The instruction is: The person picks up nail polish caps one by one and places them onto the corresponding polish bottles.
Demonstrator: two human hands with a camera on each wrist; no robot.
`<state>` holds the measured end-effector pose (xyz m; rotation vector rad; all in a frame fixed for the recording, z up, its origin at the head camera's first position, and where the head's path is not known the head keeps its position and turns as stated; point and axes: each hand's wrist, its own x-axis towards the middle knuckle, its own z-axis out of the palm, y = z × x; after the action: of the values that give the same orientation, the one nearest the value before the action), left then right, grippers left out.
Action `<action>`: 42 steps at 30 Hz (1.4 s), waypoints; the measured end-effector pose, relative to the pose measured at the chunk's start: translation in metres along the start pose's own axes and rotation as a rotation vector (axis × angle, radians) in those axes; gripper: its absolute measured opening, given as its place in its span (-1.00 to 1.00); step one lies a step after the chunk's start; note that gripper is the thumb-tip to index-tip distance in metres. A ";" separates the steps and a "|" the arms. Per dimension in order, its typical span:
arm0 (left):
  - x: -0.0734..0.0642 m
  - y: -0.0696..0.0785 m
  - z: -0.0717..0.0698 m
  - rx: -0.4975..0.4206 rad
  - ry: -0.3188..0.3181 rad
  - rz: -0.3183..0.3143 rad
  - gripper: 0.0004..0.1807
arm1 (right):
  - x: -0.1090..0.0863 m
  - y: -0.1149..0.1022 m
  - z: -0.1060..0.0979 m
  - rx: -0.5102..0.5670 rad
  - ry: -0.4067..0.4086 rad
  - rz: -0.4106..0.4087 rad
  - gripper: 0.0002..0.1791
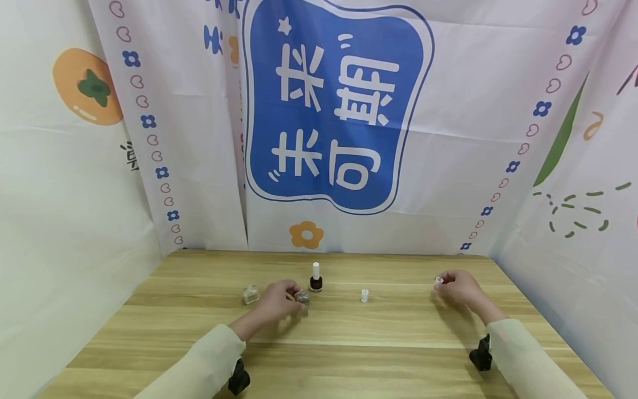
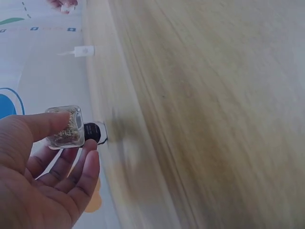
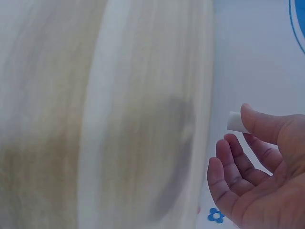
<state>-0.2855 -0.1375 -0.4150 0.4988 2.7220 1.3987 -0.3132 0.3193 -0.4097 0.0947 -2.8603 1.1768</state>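
My left hand (image 1: pixel 274 303) pinches a small square glass nail polish bottle (image 2: pixel 66 128) with glitter inside, between thumb and fingers; no cap shows on it. Just behind it stands a dark nail polish bottle (image 1: pixel 316 282) with a tall white cap. To the left of that hand, a clear nail polish bottle (image 1: pixel 251 295) sits on the table. Over at the far right, my right hand (image 1: pixel 459 288) pinches a white cap (image 3: pixel 236 122) between thumb and index finger, the other fingers loosely bent. Between the hands, another white cap (image 1: pixel 365 295) stands on the table, its thin brush (image 2: pixel 64 54) showing.
The wooden table (image 1: pixel 319 354) reaches back to a printed white cloth (image 1: pixel 448 183) hanging behind it. More cloth walls stand along the left and right edges. Black wrist cameras (image 1: pixel 239 378) sit at both sleeves.
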 end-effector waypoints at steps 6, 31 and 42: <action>0.000 0.005 -0.001 -0.018 0.040 0.040 -0.78 | -0.003 -0.013 -0.004 0.059 -0.020 -0.016 -0.74; -0.013 0.024 -0.002 -0.155 0.058 0.064 -0.73 | -0.026 -0.088 0.017 0.230 -0.142 -0.156 -0.79; -0.019 0.034 0.007 -0.156 0.024 0.102 -0.78 | -0.037 -0.110 0.034 0.249 -0.156 -0.204 -0.78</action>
<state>-0.2570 -0.1195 -0.3938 0.6216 2.6113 1.6353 -0.2688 0.2182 -0.3592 0.4948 -2.7286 1.5339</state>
